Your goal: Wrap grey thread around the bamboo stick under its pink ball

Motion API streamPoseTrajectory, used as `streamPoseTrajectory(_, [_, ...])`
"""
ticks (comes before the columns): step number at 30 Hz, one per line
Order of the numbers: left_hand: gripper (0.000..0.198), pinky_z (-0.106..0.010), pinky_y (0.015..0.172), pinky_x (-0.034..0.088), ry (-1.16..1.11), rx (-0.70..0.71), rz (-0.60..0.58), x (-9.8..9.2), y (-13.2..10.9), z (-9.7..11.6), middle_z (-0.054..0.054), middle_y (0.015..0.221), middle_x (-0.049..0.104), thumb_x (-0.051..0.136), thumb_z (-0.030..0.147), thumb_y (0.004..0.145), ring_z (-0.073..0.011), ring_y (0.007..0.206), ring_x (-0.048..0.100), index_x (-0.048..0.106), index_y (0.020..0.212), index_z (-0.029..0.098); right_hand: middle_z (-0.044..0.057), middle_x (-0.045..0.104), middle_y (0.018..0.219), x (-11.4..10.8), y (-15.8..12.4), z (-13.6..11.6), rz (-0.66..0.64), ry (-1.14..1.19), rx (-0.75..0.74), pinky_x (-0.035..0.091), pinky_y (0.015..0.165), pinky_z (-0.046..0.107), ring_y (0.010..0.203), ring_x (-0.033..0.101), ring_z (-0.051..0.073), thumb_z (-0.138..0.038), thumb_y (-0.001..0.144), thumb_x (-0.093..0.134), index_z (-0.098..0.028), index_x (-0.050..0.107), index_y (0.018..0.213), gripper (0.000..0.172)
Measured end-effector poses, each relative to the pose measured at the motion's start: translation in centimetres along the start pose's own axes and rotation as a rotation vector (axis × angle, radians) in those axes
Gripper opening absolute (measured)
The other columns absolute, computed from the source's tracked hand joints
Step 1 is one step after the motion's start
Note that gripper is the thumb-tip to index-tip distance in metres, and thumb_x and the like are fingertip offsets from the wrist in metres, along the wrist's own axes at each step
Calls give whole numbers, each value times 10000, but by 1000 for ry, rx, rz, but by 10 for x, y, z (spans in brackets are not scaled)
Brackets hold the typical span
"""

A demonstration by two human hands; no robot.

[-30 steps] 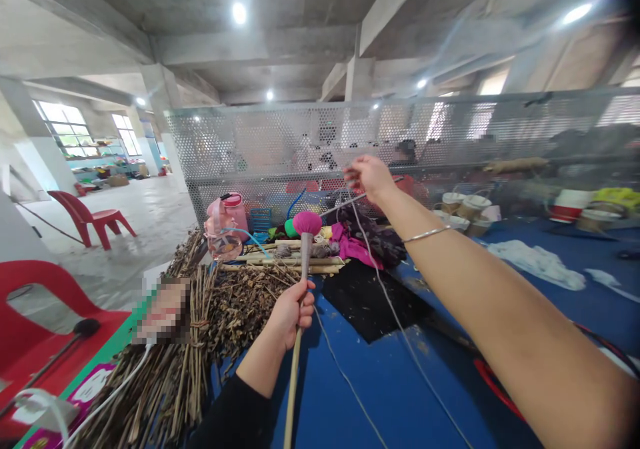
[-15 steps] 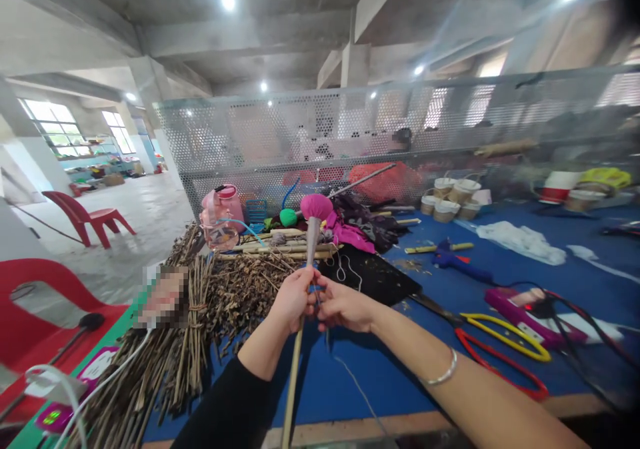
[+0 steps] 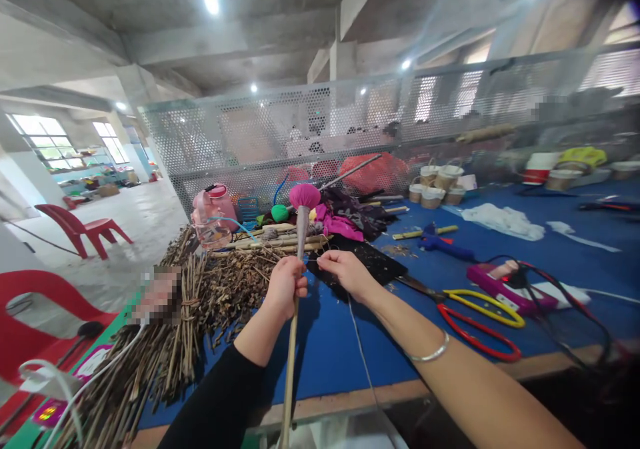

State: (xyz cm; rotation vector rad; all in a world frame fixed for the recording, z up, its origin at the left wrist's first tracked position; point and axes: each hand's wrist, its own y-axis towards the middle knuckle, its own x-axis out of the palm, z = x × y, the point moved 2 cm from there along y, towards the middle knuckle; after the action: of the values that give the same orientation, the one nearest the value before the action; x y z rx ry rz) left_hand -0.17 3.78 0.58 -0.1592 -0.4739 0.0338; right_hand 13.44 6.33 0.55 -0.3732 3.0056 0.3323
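Observation:
My left hand [image 3: 286,284] is closed round a slim pale stick [image 3: 291,362], held upright with its lower end towards me. Grey yarn wraps the stick's upper part in a tapering cone [image 3: 302,226], and behind its top shows a round magenta ball [image 3: 305,196]; whether the two are joined I cannot tell. Beside it, my right hand [image 3: 345,272] pinches a grey yarn [image 3: 361,349] between thumb and fingers. A short length of yarn spans to the stick, and the rest hangs down past the table's front edge.
Bundles of dry twigs [image 3: 185,329] lie at the left. Scissors with red and yellow handles [image 3: 480,319], a blue glue gun [image 3: 445,244] and a purple power strip [image 3: 510,289] lie at the right. A perforated metal screen [image 3: 225,136] stands behind the blue table.
My right hand has moved away from the stick to the right, drawing the yarn out from it. My left hand still grips the stick. The view has shifted slightly.

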Motion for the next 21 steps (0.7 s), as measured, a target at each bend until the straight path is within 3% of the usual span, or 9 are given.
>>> streamPoseTrajectory(3, [296,-104,324,185,2,32,-44,-1,3,-3,98,484,331,704,161,569,1,350,285,422,660,163,-70,363,439,-1,1,3,8,47,22,179,449,242,429,266,66,-414,669,613,-153,542,587,282])
streamPoseTrajectory(7, [188,-107,364,334,-40,1,-68,-4,4,-4,63,489,421,676,195,662,-10,370,384,504,701,130,-94,301,385,0,2,8,-40,114,55,128,423,242,377,213,54,-429,679,611,-159,537,611,288])
streamPoseTrajectory(11, [144,-159,439,452,-36,-35,-124,-2,-1,-3,8,641,541,617,233,745,-49,462,514,564,832,131,-103,305,374,2,2,9,-79,179,72,106,409,239,355,196,47,-425,677,612,-164,521,629,280])
streamPoseTrajectory(13, [190,-130,359,372,5,-93,-154,0,-4,-4,15,655,526,585,279,777,-34,422,472,573,909,142,-103,315,375,1,2,10,-81,185,86,106,403,237,351,198,45,-414,671,614,-164,516,628,272])
streamPoseTrajectory(17, [245,-95,298,144,55,-127,-103,3,-7,-5,54,573,431,533,358,802,8,337,282,563,911,141,-98,335,381,2,3,13,-79,156,117,119,402,233,352,200,43,-402,670,611,-164,508,620,264])
streamPoseTrajectory(21, [263,-107,310,137,73,6,-79,2,-3,-8,44,589,474,579,382,733,4,346,276,522,833,146,-95,315,383,5,4,16,-81,93,81,139,411,231,366,212,51,-430,684,598,-165,516,613,286])
